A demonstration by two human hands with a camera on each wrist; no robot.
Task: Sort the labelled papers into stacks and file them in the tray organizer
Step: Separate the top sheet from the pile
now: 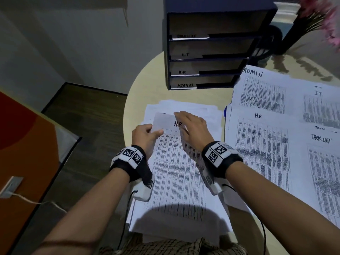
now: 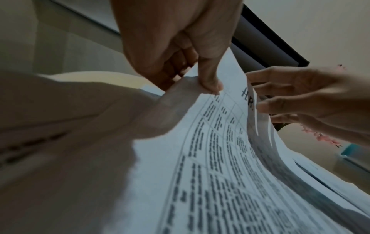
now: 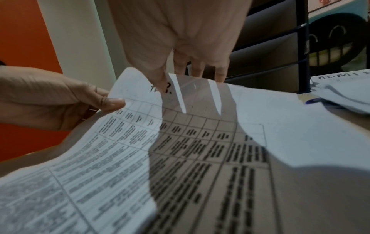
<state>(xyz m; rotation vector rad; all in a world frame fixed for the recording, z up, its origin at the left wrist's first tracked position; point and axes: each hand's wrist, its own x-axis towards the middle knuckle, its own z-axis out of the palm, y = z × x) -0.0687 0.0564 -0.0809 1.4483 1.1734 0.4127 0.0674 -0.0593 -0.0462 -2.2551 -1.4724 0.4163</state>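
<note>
A printed sheet marked "H.R." (image 1: 174, 162) tops the unsorted pile (image 1: 202, 111) in front of me. My left hand (image 1: 145, 135) pinches this sheet's upper left corner between thumb and fingers and lifts it, as the left wrist view shows (image 2: 210, 85). My right hand (image 1: 193, 129) lies flat on the sheet's top, fingers straight (image 3: 200, 69). Sorted stacks lie to the right: ADMIN (image 1: 263, 91), H.R. (image 1: 261, 144), I.T. (image 1: 320, 107) and one more (image 1: 323, 172). The dark tray organizer (image 1: 211, 52) stands behind, shelves labelled I.T., H.R., ADMIN.
The round beige table (image 1: 147, 92) ends just left of the pile, with dark floor beyond. A black vase with pink flowers (image 1: 312, 21) stands behind the stacks on the right. An orange panel (image 1: 27, 153) is at the lower left.
</note>
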